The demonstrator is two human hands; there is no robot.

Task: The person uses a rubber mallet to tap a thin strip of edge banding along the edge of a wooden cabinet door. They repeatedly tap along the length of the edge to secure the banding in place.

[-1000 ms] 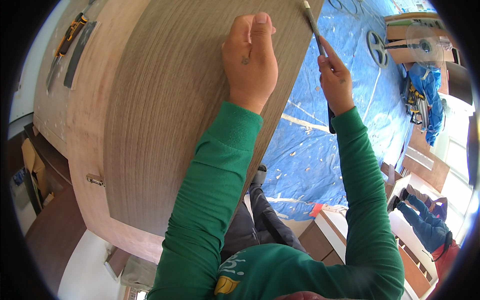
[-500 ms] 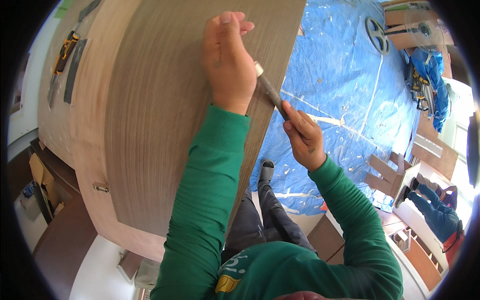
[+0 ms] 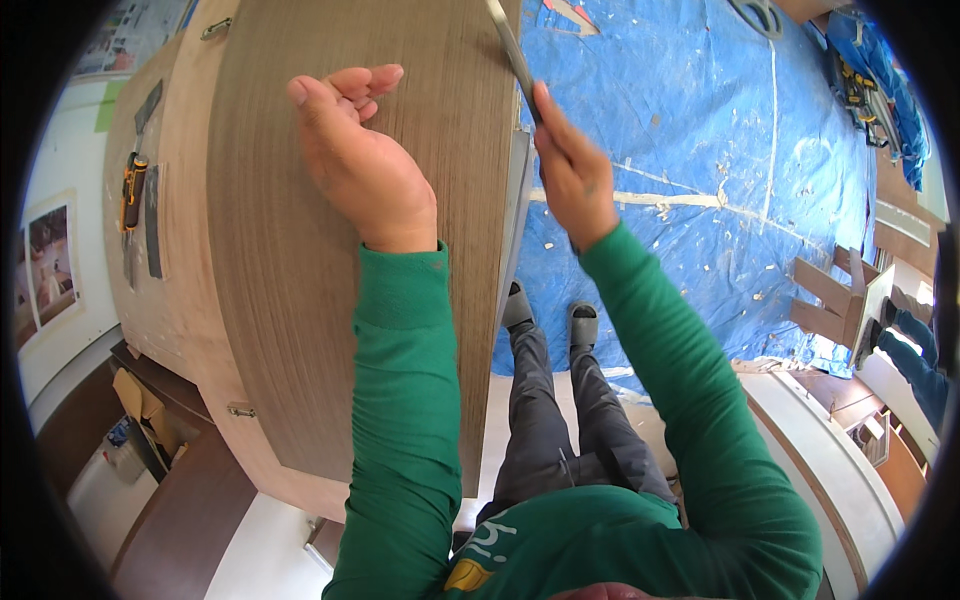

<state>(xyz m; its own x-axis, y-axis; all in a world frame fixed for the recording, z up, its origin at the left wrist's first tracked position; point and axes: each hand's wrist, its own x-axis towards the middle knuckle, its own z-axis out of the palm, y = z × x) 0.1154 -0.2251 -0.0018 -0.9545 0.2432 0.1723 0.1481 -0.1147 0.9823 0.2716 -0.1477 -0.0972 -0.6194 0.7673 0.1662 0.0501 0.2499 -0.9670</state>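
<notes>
Board (image 3: 280, 250): brown, wood-grained, beneath the left hand (image 3: 368, 175)
Shirt (image 3: 590, 530): pale lettering over a yellow shape, nearer the body than the left hand
Left hand: holding nothing, fingers loosely curled
Right hand (image 3: 575, 180): gripping a grey rod (image 3: 514, 58), which reaches past its fingers
Screwdriver (image 3: 134, 192): orange-and-black handle, left of the left hand
Wall pictures (image 3: 50, 255): farther left

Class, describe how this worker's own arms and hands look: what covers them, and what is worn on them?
Long green sleeves cover both arms, creased along their length and reaching the wrists. The left one ends in a broad, plain green cuff. The left hand and the right hand are bare: no glove or watch shows.
</notes>
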